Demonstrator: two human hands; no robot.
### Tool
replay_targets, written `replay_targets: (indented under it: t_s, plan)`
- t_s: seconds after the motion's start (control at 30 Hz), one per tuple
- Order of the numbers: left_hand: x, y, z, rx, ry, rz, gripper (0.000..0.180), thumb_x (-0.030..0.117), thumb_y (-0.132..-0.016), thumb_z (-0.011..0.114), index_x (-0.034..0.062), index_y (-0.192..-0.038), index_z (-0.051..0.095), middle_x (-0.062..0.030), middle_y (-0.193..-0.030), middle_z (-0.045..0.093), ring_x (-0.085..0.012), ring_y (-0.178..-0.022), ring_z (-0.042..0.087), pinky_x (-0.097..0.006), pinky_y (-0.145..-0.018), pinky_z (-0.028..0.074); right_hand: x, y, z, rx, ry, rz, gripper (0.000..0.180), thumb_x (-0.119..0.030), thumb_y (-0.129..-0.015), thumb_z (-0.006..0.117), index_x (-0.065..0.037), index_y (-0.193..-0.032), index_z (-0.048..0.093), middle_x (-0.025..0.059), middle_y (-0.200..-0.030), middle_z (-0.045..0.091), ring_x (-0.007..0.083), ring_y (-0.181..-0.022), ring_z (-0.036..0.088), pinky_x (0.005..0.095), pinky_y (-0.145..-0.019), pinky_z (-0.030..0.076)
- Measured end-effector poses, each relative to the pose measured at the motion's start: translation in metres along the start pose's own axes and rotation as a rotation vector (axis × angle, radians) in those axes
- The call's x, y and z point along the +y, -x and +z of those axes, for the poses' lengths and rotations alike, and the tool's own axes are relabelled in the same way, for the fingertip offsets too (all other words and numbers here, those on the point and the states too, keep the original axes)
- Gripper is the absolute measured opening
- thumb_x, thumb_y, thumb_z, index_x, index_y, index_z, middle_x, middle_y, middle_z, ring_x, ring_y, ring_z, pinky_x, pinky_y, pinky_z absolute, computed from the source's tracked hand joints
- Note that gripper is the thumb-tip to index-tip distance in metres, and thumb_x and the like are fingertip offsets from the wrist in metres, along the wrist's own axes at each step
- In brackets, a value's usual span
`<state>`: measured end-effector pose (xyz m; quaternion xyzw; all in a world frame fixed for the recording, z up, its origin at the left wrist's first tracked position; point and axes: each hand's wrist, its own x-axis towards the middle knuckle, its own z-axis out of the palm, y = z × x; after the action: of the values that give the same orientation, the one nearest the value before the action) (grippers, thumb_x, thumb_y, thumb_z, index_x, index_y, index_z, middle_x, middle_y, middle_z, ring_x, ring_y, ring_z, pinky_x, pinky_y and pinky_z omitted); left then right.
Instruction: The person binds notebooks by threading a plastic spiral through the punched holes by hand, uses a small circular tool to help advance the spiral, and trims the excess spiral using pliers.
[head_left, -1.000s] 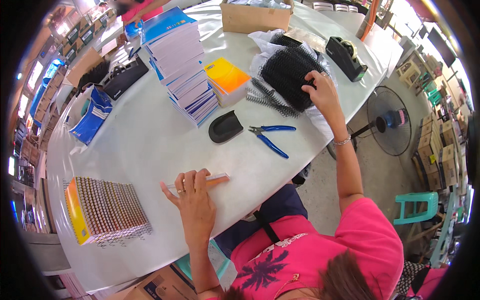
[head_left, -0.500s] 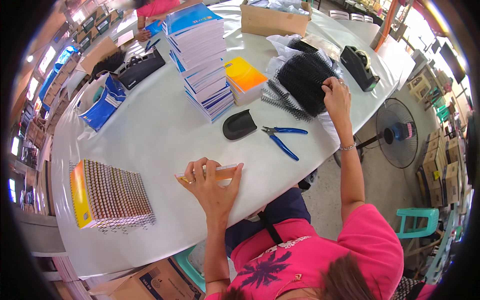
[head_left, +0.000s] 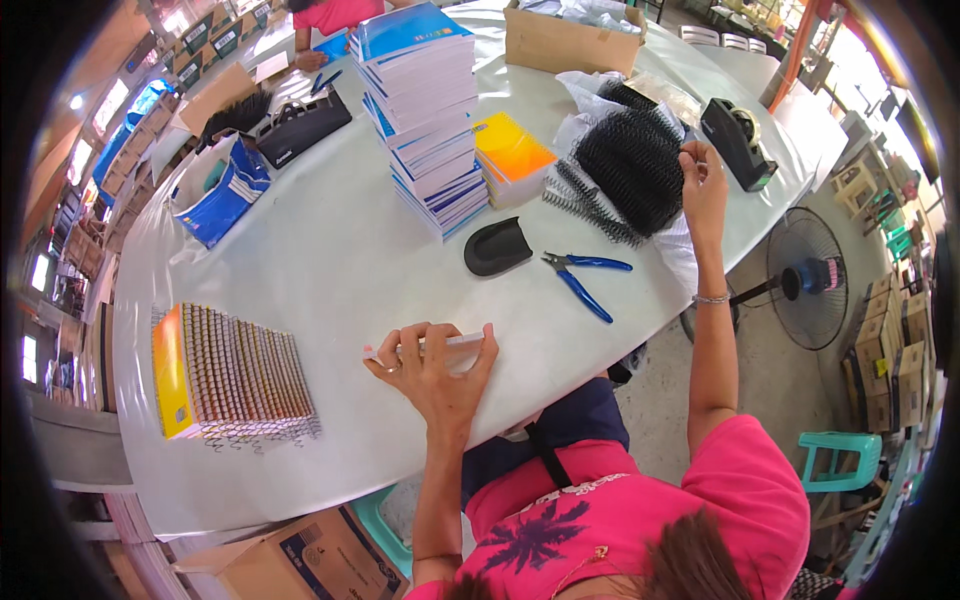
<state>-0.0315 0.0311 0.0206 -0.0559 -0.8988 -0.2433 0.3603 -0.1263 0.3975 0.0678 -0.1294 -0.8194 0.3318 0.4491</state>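
One wide camera looks down from the head, close above the white table (head_left: pixel 330 270) in the middle, with the pink shirt (head_left: pixel 640 510) at the bottom.

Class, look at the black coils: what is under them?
Crumpled white wrapping shows from beneath the black coils at the edges, near the right hand. What lies under the pile's middle is covered, so it cannot be seen.

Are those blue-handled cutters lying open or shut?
Open: the blue-handled cutters lie with their two handles spread well apart in a V.
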Motion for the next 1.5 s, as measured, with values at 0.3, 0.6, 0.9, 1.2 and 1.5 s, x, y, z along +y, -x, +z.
replay_targets:
  t_s: [0.3,0.6,0.9,1.2,1.5]
  plan:
    - [0.0,-0.003,0.003,-0.037,-0.017,-0.017,0.034,0.04,-0.067,0.085,0.0207,-0.082,0.062,0.0033,-0.097,0.055,-0.0254,-0.107,0.048,-0.056,-0.101,0.025,-0.076,0.038,-0.01,-0.554,-0.998,0.281,0.019,-0.013,-0.094,0.069,-0.004,-0.11,0.065,0.0023,-0.099,0.065,0.0113,-0.092,0.059,0.0266,-0.087,0.048]
    - [-0.001,-0.004,0.003,-0.057,0.019,-0.033,0.034,0.039,-0.067,0.085,0.0201,-0.084,0.062,0.0031,-0.097,0.054,-0.025,-0.107,0.047,-0.056,-0.101,0.025,-0.146,0.104,0.013,-1.127,-0.479,0.008,0.024,-0.01,-0.086,0.07,0.0,-0.107,0.063,0.0116,-0.089,0.07,0.0209,-0.077,0.066,0.0337,-0.075,0.051]
    - [-0.006,-0.003,0.003,-0.111,0.012,-0.027,0.039,0.042,-0.065,0.085,0.0191,-0.088,0.063,0.0023,-0.099,0.053,-0.0265,-0.108,0.046,-0.058,-0.101,0.023,-0.154,0.128,0.025,-1.156,-0.439,-0.051,0.021,-0.012,-0.086,0.074,0.001,-0.098,0.065,0.011,-0.087,0.069,0.0218,-0.081,0.064,0.0335,-0.077,0.05]
    - [-0.003,-0.007,-0.001,-0.204,-0.058,-0.063,0.034,0.04,-0.071,0.083,0.0194,-0.093,0.066,0.0037,-0.102,0.056,-0.0249,-0.11,0.046,-0.053,-0.1,0.024,-0.155,0.145,0.022,-0.993,-0.363,-0.295,0.014,-0.011,-0.094,0.056,-0.002,-0.098,0.065,0.0137,-0.095,0.063,0.0337,-0.097,0.059,0.0425,-0.089,0.043]
    - [-0.008,-0.008,-0.009,-0.286,0.001,-0.072,0.029,0.035,-0.089,0.068,0.0171,-0.11,0.058,0.0005,-0.109,0.055,-0.0235,-0.114,0.045,-0.054,-0.102,0.022,-0.161,0.147,0.025,-0.947,-0.253,-0.389,0.011,-0.011,-0.093,0.056,-0.003,-0.1,0.058,0.0103,-0.103,0.058,0.0308,-0.101,0.056,0.043,-0.088,0.039]
